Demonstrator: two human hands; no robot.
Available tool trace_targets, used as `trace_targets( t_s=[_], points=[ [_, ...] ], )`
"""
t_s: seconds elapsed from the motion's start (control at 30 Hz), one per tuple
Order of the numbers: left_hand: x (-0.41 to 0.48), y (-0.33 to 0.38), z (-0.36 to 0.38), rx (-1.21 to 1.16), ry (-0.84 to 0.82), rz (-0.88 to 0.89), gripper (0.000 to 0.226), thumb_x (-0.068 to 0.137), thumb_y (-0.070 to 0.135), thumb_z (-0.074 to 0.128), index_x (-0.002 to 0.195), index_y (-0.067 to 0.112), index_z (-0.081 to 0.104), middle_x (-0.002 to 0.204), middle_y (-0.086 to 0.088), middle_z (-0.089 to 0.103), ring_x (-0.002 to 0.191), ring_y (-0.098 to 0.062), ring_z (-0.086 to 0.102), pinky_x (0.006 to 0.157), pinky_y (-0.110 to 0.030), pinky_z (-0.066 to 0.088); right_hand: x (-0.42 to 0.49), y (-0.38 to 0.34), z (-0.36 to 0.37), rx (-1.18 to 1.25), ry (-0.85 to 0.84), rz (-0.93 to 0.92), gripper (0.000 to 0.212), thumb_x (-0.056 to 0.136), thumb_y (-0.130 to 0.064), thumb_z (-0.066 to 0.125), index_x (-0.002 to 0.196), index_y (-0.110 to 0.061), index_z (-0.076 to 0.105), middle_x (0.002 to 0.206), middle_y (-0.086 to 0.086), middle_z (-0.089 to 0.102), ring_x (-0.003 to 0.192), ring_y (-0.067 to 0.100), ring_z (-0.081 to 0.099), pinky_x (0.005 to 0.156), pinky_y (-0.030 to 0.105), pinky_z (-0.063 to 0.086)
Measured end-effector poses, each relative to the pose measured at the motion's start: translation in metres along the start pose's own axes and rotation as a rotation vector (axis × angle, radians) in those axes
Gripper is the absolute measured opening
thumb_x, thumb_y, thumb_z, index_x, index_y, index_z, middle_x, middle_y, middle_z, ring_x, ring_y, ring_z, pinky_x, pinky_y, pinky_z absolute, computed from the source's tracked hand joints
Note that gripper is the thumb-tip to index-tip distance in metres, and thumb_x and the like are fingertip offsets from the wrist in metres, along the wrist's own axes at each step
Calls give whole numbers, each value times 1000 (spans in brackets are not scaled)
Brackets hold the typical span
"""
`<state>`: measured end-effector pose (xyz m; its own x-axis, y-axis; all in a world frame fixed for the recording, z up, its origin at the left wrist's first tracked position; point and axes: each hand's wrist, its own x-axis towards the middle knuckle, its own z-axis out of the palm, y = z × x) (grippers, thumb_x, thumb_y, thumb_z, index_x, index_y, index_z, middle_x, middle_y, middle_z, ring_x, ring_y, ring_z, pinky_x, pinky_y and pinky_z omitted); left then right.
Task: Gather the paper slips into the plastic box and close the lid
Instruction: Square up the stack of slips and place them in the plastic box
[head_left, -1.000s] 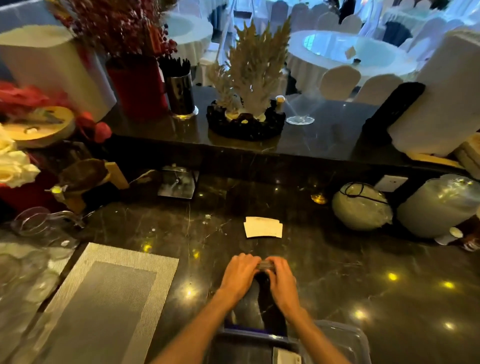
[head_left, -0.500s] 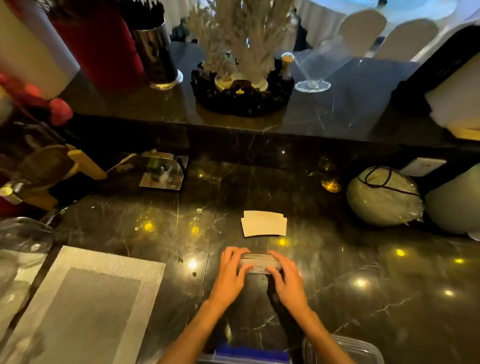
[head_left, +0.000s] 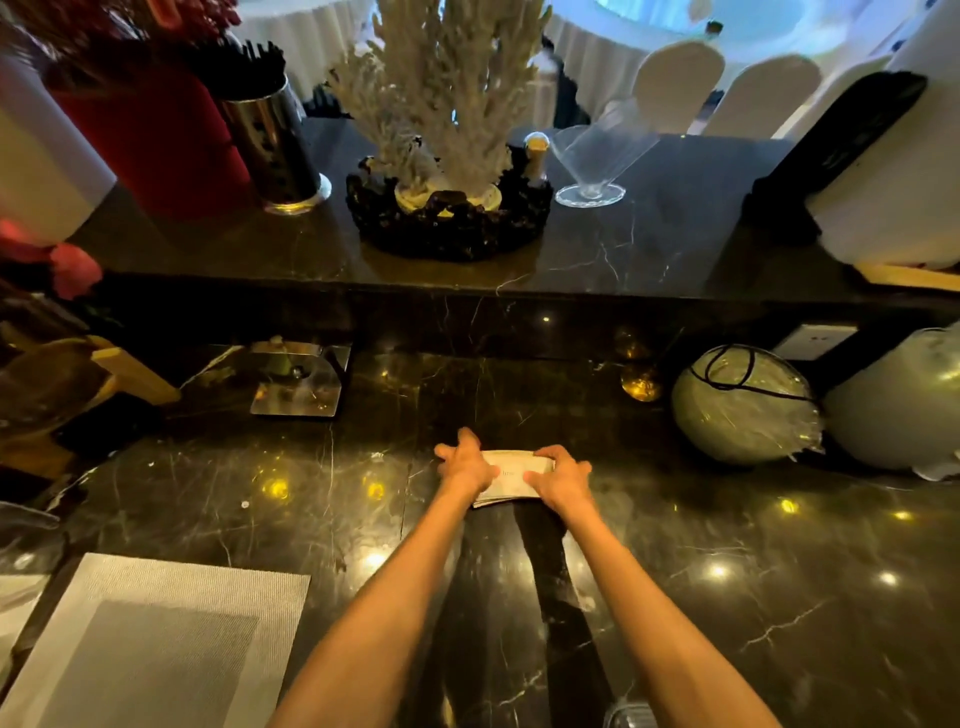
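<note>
Paper slips (head_left: 511, 475) lie in a stack on the dark marble surface (head_left: 727, 597), well out in front of the person, gripped from both sides. Left hand (head_left: 465, 464) clasps the stack's left end, fingers curled over it; right hand (head_left: 563, 475) clasps the right end likewise. A grey placemat (head_left: 150, 639) lies near left. A round wrapped ball (head_left: 743, 405) sits far right.

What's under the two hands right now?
A stack of paper slips lies flat on the dark marble counter, left hand and right hand at its ends. The slips' ends are covered.
</note>
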<state>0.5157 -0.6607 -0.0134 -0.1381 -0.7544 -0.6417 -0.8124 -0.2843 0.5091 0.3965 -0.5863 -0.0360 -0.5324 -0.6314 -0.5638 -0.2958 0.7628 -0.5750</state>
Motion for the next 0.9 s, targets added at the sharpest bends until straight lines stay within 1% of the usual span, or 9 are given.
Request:
trace_targets(
  t_s=[0.13,0.23,0.33,0.47,0.6,0.67,0.73,0.83,0.9],
  points=[
    [5,-4,-1,-153,-56,-106,86,84,12,73,150,11,17,148,-21,34,135,-39,41,109,-46,42,3,1,2,-144,20,93,72,89,-35,66,150,-26,29,147,20,34,136,39,34,110,42,34],
    [7,-6,-6,-377,-144,-131,73,79,-1,76,140,4,37,139,-20,50,126,-35,52,103,-44,49,5,0,-2,143,-33,109,73,85,-16,69,149,-12,34,144,19,48,132,35,46,113,44,38],
    [6,-9,5,-332,-133,-34,54,77,-6,74,127,5,57,133,-17,57,123,-32,54,103,-39,48,-1,3,-10,364,-58,110,60,81,7,66,137,-3,48,132,18,61,119,31,60,104,44,49],
    [-2,-12,22,-133,32,18,55,78,16,79,127,20,55,136,-12,31,128,-31,30,109,-40,36,-7,10,-14,391,-35,81,57,83,10,66,135,-1,48,131,18,61,120,30,60,101,39,51],
    [-2,-18,23,-263,49,69,62,75,10,81,130,18,53,136,-13,42,129,-32,38,107,-42,42,-9,8,-10,381,-11,18,58,84,11,65,138,1,44,133,20,59,122,31,58,97,33,49],
    [-3,-25,19,-339,39,138,63,72,5,81,127,19,53,131,-11,47,126,-30,44,105,-45,45,-10,6,-10,360,-18,-10,60,83,8,66,138,-2,44,133,19,58,121,30,58,95,32,49],
    [-6,-33,19,-360,82,271,62,71,2,80,123,20,53,122,-6,45,122,-25,46,103,-36,46,-11,9,-10,328,13,-92,60,83,5,68,137,-6,45,133,16,52,119,26,56,102,33,48],
    [-9,-45,20,-368,195,526,56,76,-4,73,122,18,51,120,-1,35,117,-19,49,94,-11,45,-16,18,-3,298,101,-315,54,85,-1,69,131,-13,46,124,2,40,106,2,52,95,11,42],
    [-11,-55,21,-343,211,641,58,80,-10,65,125,23,49,127,-1,31,122,-11,48,99,-12,46,-20,28,8,279,148,-412,48,85,0,69,123,-19,48,118,-6,40,106,-3,52,91,4,42]
  ],
)
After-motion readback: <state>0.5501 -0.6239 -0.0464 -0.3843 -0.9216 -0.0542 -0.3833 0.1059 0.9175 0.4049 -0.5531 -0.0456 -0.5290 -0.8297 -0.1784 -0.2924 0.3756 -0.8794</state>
